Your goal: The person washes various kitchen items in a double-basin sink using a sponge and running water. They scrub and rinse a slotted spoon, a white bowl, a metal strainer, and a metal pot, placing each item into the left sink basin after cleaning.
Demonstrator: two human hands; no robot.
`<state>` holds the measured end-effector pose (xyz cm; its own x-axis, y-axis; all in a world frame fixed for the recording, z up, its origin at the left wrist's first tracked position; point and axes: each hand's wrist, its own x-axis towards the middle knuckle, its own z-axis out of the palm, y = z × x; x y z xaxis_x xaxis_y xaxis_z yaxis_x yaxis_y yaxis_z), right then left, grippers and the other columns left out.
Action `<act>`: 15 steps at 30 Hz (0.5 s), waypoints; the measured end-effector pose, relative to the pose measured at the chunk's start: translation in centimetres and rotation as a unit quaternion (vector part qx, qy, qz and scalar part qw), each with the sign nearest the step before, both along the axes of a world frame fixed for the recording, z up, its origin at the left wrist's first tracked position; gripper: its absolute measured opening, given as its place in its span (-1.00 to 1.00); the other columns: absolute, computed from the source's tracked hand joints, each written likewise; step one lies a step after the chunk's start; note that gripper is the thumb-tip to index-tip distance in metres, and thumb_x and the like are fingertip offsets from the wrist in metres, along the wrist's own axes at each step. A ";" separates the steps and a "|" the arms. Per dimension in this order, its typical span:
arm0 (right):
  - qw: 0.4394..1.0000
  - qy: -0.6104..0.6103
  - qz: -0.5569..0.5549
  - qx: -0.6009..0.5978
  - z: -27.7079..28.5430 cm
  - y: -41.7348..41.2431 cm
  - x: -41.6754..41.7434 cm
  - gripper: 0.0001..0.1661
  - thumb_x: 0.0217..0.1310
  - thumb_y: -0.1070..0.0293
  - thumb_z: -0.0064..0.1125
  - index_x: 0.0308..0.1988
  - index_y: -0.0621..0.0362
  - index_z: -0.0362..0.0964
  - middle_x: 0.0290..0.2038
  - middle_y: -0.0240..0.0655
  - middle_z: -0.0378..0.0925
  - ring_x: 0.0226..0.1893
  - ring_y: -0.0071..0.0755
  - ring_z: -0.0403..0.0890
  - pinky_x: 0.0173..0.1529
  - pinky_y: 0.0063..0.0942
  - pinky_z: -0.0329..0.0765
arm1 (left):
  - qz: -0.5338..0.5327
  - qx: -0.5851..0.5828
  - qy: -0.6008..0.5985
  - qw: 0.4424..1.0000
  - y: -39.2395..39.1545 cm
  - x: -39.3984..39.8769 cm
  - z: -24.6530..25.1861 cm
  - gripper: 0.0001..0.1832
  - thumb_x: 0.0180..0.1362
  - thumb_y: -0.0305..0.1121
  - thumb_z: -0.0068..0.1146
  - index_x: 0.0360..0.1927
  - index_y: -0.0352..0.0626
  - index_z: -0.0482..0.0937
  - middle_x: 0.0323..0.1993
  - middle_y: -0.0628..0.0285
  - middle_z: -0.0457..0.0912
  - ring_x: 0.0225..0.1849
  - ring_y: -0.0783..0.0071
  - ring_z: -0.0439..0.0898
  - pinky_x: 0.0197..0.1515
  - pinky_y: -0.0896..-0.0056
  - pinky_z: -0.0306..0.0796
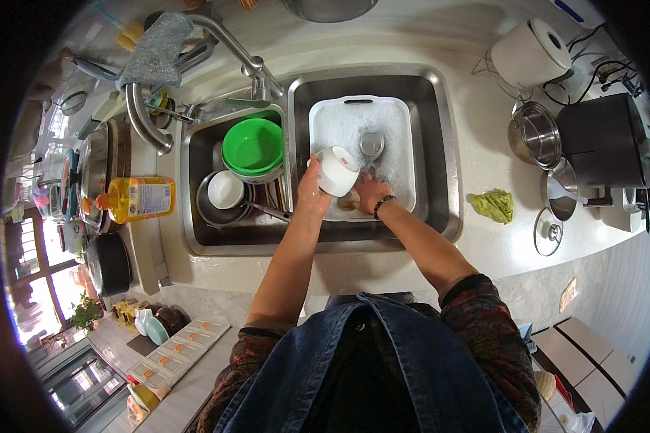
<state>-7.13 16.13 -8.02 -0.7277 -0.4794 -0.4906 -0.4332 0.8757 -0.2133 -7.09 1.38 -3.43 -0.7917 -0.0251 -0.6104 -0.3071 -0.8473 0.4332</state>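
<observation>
My left hand (pixel 314 187) grips a white bowl (pixel 338 170), tilted on its side with its base turned up to the right, above a white rectangular basin (pixel 413 162). Soapy water fills the basin, which stands in the right bowl of a steel sink (pixel 439 227). My right hand (pixel 372 194) reaches into the suds near the basin's lower edge; its fingertips are partly under water, and a brownish thing (pixel 349 201) lies beside them, too unclear to name. A greyish round cup or small bowl (pixel 372 145) sits in the foam.
Left in the sink are a green bowl (pixel 253 146), a white bowl (pixel 226 190) and a pan (pixel 203 208). A steel faucet (pixel 141 116) arches over the left side, near a yellow soap bottle (pixel 141 200). A green cloth (pixel 493 206) and steel pots (pixel 534 135) are on the right counter.
</observation>
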 end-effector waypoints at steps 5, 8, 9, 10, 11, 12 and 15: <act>0.976 -0.106 -0.180 -0.060 -3.3 1.0 -2.8 -0.51 -0.08 0.11 0.09 -0.10 0.04 0.37 -0.13 -0.14 0.43 -0.15 -0.11 0.48 -0.10 -0.27 0.44 | 0.011 -0.052 0.000 0.999 -0.5 0.6 -2.2 -0.57 0.17 -0.13 -0.12 0.01 -0.18 0.28 -0.04 0.20 0.41 0.01 0.34 0.38 0.05 0.25 0.26; 0.828 -0.092 -0.418 -0.362 2.6 2.1 -1.7 -0.56 -0.14 0.23 0.08 -0.16 0.11 0.38 -0.18 -0.18 0.44 -0.24 -0.13 0.49 -0.20 -0.29 0.43 | 0.002 -0.054 -0.007 0.999 0.4 1.3 -2.0 -0.57 0.15 -0.13 -0.07 0.00 -0.18 0.28 -0.05 0.21 0.41 0.00 0.34 0.38 0.05 0.27 0.26; 0.813 0.003 -0.402 -0.421 3.0 1.7 -1.0 -0.57 -0.16 0.24 0.09 -0.18 0.12 0.38 -0.20 -0.17 0.44 -0.24 -0.11 0.48 -0.20 -0.28 0.43 | -0.008 -0.047 -0.028 0.998 1.3 1.0 -1.1 -0.55 0.13 -0.13 -0.04 0.01 -0.18 0.28 -0.06 0.21 0.41 -0.01 0.33 0.38 0.04 0.27 0.27; 0.789 0.094 -0.375 -0.477 3.1 0.5 -0.5 -0.58 -0.17 0.25 0.11 -0.20 0.14 0.37 -0.21 -0.17 0.43 -0.24 -0.09 0.46 -0.21 -0.27 0.43 | -0.010 -0.044 -0.049 0.998 1.7 1.0 -0.7 -0.53 0.11 -0.13 -0.01 0.01 -0.18 0.28 -0.06 0.22 0.41 -0.02 0.33 0.38 0.03 0.27 0.28; 0.756 0.183 -0.342 -0.528 3.3 -0.5 0.0 -0.59 -0.18 0.26 0.12 -0.22 0.16 0.37 -0.22 -0.16 0.43 -0.24 -0.08 0.45 -0.22 -0.27 0.43 | -0.009 -0.030 -0.024 0.999 2.2 0.9 -1.8 -0.59 0.17 -0.15 -0.11 0.00 -0.18 0.29 -0.05 0.20 0.40 0.00 0.30 0.37 0.05 0.27 0.26; 0.795 0.218 -0.304 -0.478 4.7 -1.7 0.5 -0.59 -0.20 0.26 0.14 -0.24 0.16 0.37 -0.21 -0.17 0.40 -0.23 -0.06 0.42 -0.22 -0.26 0.43 | -0.005 0.011 -0.002 1.000 2.4 1.2 -2.5 -0.62 0.19 -0.17 -0.18 0.00 -0.17 0.29 -0.05 0.19 0.40 -0.01 0.29 0.37 0.05 0.27 0.26; 0.837 0.321 -0.227 -0.382 7.6 -2.6 0.8 -0.60 -0.26 0.27 0.18 -0.29 0.16 0.35 -0.17 -0.17 0.33 -0.21 -0.01 0.35 -0.22 -0.22 0.40 | 0.016 0.056 -0.050 0.997 4.0 1.1 -0.3 -0.65 0.22 -0.23 -0.34 -0.01 -0.16 0.32 -0.05 0.18 0.41 -0.01 0.28 0.38 0.07 0.25 0.25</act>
<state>-6.36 13.53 -0.42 -0.9155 -0.0783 0.3947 -0.3338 0.6957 -0.6361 -5.98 5.37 -3.72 -0.7266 0.0237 -0.6866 -0.3163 -0.8988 0.3036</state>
